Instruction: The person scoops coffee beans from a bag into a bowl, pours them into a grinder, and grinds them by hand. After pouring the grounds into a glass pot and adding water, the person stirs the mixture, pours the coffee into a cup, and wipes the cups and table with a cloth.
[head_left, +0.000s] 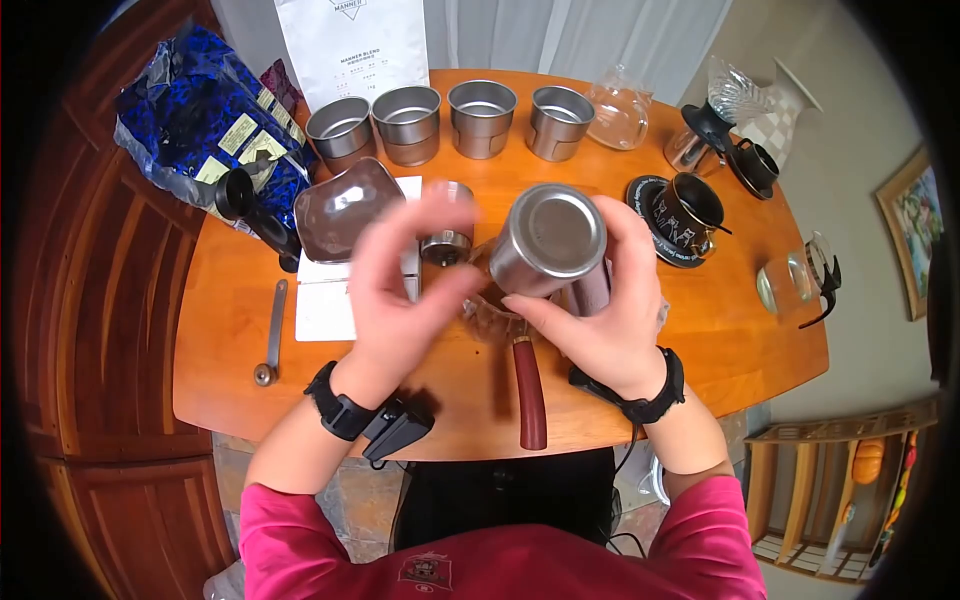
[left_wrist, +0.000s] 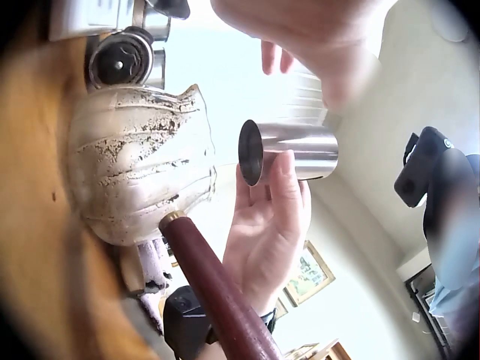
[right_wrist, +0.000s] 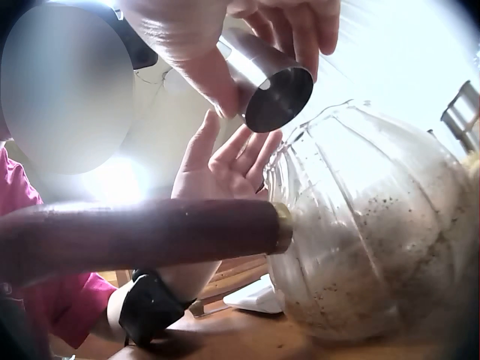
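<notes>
My right hand [head_left: 625, 310] grips a metal cup [head_left: 550, 235], turned bottom-up over a glass vessel [head_left: 485, 315] with a dark red wooden handle [head_left: 531, 400]. In the right wrist view the cup's mouth [right_wrist: 279, 100] tilts down beside the rim of the ribbed glass vessel [right_wrist: 367, 232], whose wall carries brown specks. The left hand [head_left: 400, 290], blurred, is raised left of the cup with its fingers apart, holding nothing. The left wrist view shows the right hand [left_wrist: 266, 225] around the cup [left_wrist: 300, 150], apart from the glass [left_wrist: 142, 165].
Several metal cups [head_left: 483, 120] stand along the back by a white bag [head_left: 355, 50]. At left are a blue bag [head_left: 200, 120], a brown tray [head_left: 348, 212] and a measuring spoon [head_left: 275, 330]. A black cup [head_left: 690, 205], a dripper [head_left: 712, 120] and a glass pot [head_left: 790, 280] stand at right.
</notes>
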